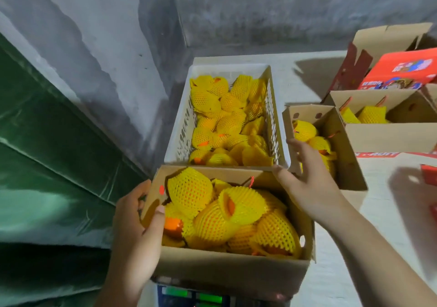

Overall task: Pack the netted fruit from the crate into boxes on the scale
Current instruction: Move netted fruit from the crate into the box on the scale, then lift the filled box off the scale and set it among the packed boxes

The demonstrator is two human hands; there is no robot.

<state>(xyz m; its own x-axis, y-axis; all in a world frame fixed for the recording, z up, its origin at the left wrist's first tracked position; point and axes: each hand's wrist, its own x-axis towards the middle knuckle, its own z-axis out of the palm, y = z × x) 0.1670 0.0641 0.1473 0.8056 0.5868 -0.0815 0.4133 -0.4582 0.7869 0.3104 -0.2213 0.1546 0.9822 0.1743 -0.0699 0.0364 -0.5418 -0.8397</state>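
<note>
Full box on the scale, left hand on its wall, right hand spread above.

Left of the near cardboard box (227, 269), the left hand (137, 231) grips its left wall, thumb hooked inside. The box, heaped with netted fruit (212, 214), sits on the scale (194, 295). Behind it stands the white crate (179, 127), still well filled. To the box's right, the right hand (307, 179) hovers with fingers spread, holding nothing, before a second box (340, 146).
</note>
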